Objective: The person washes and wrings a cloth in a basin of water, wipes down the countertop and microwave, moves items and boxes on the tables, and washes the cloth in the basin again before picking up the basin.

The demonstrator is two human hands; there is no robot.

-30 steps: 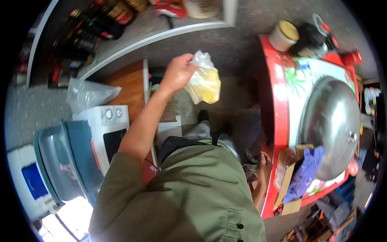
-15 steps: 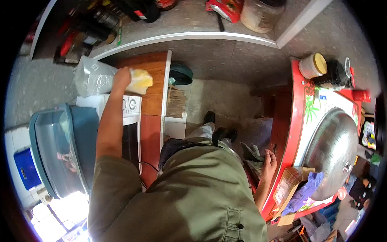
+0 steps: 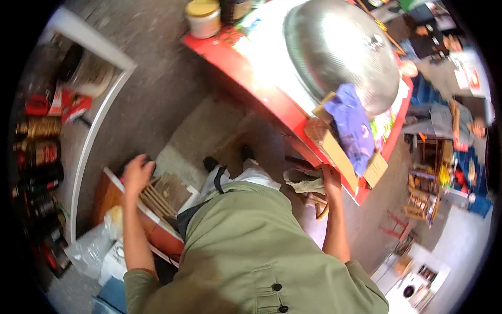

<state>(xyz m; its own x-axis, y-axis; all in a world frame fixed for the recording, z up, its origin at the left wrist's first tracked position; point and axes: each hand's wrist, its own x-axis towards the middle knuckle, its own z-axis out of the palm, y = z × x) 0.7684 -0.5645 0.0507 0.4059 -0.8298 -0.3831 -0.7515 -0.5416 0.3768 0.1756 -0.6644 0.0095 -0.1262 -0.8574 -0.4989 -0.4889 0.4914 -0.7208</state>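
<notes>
My left hand [image 3: 137, 175] is off to the left, above the edge of a wooden cabinet top [image 3: 109, 196], its fingers loosely apart and nothing visible in them. Below it lies a clear plastic bag [image 3: 91, 251] with something yellowish [image 3: 113, 217] at its end. My right hand [image 3: 330, 182] is low beside the edge of a red table [image 3: 272, 104], next to a greyish cloth [image 3: 303, 181]. Its fingers are blurred and partly hidden, so I cannot tell whether it grips the cloth.
On the red table stand a large metal dome lid [image 3: 342, 52], a cardboard box [image 3: 337, 159] with purple cloth [image 3: 350, 123], and a yellow-lidded tub [image 3: 203, 18]. Bottles [image 3: 42, 178] line a shelf at left. Two people [image 3: 455, 120] are at the far right, near wooden chairs [image 3: 418, 201].
My view has turned right, toward the red table. My left hand has let go of the plastic bag and moved off it. My right hand is now beside the greyish cloth.
</notes>
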